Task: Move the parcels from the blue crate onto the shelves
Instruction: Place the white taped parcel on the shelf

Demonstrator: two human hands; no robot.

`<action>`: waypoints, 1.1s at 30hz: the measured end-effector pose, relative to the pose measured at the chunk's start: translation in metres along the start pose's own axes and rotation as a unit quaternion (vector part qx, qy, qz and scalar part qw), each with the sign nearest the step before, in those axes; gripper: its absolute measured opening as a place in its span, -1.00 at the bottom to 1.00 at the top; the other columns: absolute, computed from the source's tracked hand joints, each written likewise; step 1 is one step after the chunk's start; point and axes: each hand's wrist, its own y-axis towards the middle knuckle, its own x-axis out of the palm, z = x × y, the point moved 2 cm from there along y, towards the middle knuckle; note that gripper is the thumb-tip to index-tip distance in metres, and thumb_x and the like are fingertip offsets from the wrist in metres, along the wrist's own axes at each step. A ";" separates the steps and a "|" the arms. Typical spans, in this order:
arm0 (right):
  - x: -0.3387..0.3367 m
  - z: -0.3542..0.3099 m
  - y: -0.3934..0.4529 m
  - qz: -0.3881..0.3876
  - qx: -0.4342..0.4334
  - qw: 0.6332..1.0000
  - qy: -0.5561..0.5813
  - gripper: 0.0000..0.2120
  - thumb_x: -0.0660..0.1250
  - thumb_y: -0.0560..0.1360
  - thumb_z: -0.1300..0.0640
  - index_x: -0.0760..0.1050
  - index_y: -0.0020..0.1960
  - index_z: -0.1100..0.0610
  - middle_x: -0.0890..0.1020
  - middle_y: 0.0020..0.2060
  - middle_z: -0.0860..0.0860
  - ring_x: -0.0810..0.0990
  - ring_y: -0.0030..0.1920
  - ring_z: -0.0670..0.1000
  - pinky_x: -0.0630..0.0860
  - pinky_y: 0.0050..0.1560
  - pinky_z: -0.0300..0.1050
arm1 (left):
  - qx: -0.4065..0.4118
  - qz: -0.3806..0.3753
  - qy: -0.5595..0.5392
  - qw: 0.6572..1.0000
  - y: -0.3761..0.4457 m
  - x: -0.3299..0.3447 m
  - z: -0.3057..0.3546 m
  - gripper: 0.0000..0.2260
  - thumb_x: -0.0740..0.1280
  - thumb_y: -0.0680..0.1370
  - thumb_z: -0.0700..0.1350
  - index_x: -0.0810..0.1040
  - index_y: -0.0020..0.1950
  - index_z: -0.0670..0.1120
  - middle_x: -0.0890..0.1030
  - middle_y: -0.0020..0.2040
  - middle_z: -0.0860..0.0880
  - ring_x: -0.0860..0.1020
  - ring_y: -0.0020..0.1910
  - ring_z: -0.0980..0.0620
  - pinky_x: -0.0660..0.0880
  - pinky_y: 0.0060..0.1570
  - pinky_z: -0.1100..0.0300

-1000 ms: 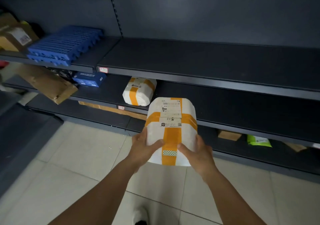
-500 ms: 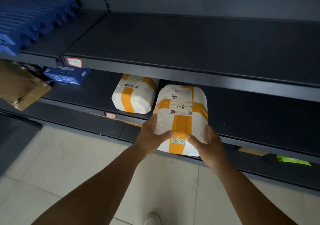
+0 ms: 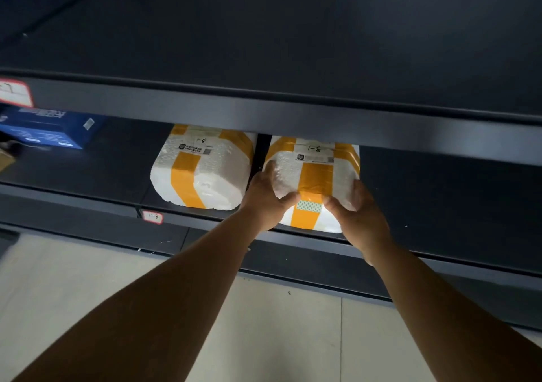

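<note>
From my feed, the upper shelf (image 3: 264,129) edge hides the far end of the parcel (image 3: 315,173), and its printed label is too small to read. It is white foam crossed with orange tape (marked 1-8), on the lower shelf (image 3: 440,193) just beside a second parcel (image 3: 202,170). My left hand (image 3: 264,196) and right hand (image 3: 356,214) grip its near corners, thumbs on top.

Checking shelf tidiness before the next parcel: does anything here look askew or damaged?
Nothing looks damaged. The parcel gripped by the left hand and right hand overhangs the shelf edge, while its neighbour parcel sits slightly angled.
</note>
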 end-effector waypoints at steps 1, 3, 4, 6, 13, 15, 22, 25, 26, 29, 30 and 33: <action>0.000 0.000 0.002 0.001 0.000 1.000 -0.004 -0.29 0.31 0.46 -0.25 0.15 0.50 -0.05 0.41 0.35 0.03 0.42 0.32 0.13 0.48 0.24 0.13 | 0.002 0.002 0.004 1.000 0.002 0.001 0.001 -0.21 0.37 0.52 0.11 -0.05 0.58 0.03 0.22 0.52 -0.05 0.27 0.46 -0.06 0.27 0.37 0.07; -0.001 0.000 0.003 0.003 0.002 1.000 -0.016 -0.28 0.29 0.47 -0.27 0.14 0.51 -0.03 0.39 0.37 0.04 0.40 0.34 0.14 0.46 0.26 0.13 | 0.008 0.013 0.015 1.000 0.003 0.001 0.003 -0.22 0.36 0.52 0.11 -0.03 0.58 0.02 0.24 0.51 -0.06 0.28 0.45 -0.06 0.28 0.35 0.08; -0.002 0.000 0.002 0.003 0.007 1.000 -0.020 -0.28 0.29 0.46 -0.27 0.15 0.50 -0.02 0.40 0.37 0.06 0.41 0.34 0.15 0.46 0.26 0.14 | 0.009 0.020 0.024 0.999 0.001 0.001 0.003 -0.23 0.35 0.53 0.11 -0.03 0.58 0.00 0.23 0.51 -0.06 0.27 0.45 -0.06 0.27 0.35 0.08; -0.006 0.000 -0.006 0.007 0.012 1.000 -0.027 -0.29 0.31 0.46 -0.26 0.20 0.47 0.04 0.42 0.34 0.09 0.44 0.31 0.18 0.47 0.24 0.16 | 0.006 0.035 0.053 0.998 -0.008 0.004 0.003 -0.21 0.35 0.53 0.12 -0.03 0.59 -0.04 0.20 0.52 -0.08 0.25 0.47 -0.07 0.26 0.37 0.08; -0.043 -0.014 -0.081 -0.033 -0.063 0.988 -0.139 -0.31 0.33 0.52 -0.10 0.10 0.53 0.03 0.24 0.49 0.02 0.22 0.48 0.09 0.30 0.37 0.02 | 0.021 0.039 0.170 0.984 -0.079 0.010 0.017 -0.20 0.32 0.54 0.13 -0.09 0.58 -0.10 0.07 0.57 -0.14 0.06 0.54 -0.11 0.17 0.47 -0.04; -0.057 -0.018 -0.110 -0.057 -0.084 0.976 -0.194 -0.25 0.31 0.52 -0.14 0.01 0.56 0.00 0.14 0.54 -0.02 0.10 0.53 0.07 0.21 0.43 0.01 | 0.035 0.027 0.214 0.976 -0.111 0.007 0.032 -0.25 0.28 0.57 0.12 -0.06 0.58 -0.10 0.04 0.58 -0.13 0.01 0.55 -0.10 0.10 0.50 0.00; -0.114 -0.018 -0.224 -0.087 -0.113 0.948 -0.285 -0.18 0.25 0.53 -0.21 -0.13 0.58 0.00 -0.03 0.57 -0.05 -0.09 0.56 0.01 -0.01 0.54 -0.02 | 0.096 -0.006 0.288 0.953 -0.244 0.007 0.104 -0.37 0.21 0.60 0.12 0.04 0.57 -0.08 0.13 0.56 -0.08 0.07 0.54 -0.06 0.06 0.51 0.06; -0.145 -0.016 -0.273 -0.076 -0.089 0.953 -0.279 -0.21 0.23 0.55 -0.19 -0.15 0.58 0.01 -0.05 0.57 -0.05 -0.11 0.56 0.00 -0.06 0.54 -0.05 | 0.106 -0.017 0.296 0.949 -0.295 0.007 0.134 -0.38 0.19 0.62 0.10 0.03 0.58 -0.07 0.13 0.56 -0.07 0.06 0.54 -0.04 0.00 0.50 0.10; -0.155 -0.014 -0.290 -0.077 -0.073 0.957 -0.269 -0.22 0.23 0.56 -0.17 -0.14 0.58 0.02 -0.05 0.57 -0.06 -0.10 0.56 -0.01 -0.06 0.54 -0.07 | 0.108 -0.020 0.293 0.950 -0.312 0.007 0.144 -0.39 0.19 0.62 0.09 0.03 0.58 -0.07 0.13 0.56 -0.06 0.07 0.54 -0.03 0.00 0.49 0.11; -0.184 -0.007 -0.338 -0.063 -0.032 0.970 -0.233 -0.24 0.25 0.56 -0.13 -0.09 0.58 0.03 0.00 0.56 -0.06 -0.06 0.55 -0.01 -0.04 0.53 -0.11 | 0.117 -0.027 0.281 0.952 -0.359 0.008 0.170 -0.43 0.16 0.63 0.07 0.04 0.57 -0.05 0.12 0.56 -0.03 0.06 0.54 -0.02 0.00 0.48 0.13; -0.194 -0.006 -0.353 -0.052 -0.027 0.971 -0.231 -0.24 0.25 0.56 -0.13 -0.08 0.58 0.04 0.02 0.56 -0.05 -0.05 0.55 0.00 -0.02 0.53 -0.11 | 0.127 -0.032 0.286 0.949 -0.373 0.009 0.178 -0.43 0.15 0.63 0.07 0.03 0.58 -0.05 0.12 0.56 -0.03 0.07 0.54 -0.02 0.00 0.48 0.13; -0.219 -0.004 -0.395 -0.011 -0.009 0.976 -0.219 -0.25 0.27 0.55 -0.12 -0.05 0.57 0.05 0.05 0.56 -0.04 -0.02 0.55 0.00 0.01 0.52 -0.10 | 0.158 -0.046 0.281 0.946 -0.414 0.014 0.199 -0.42 0.16 0.63 0.07 0.01 0.58 -0.04 0.11 0.56 -0.02 0.08 0.53 -0.01 0.03 0.47 0.15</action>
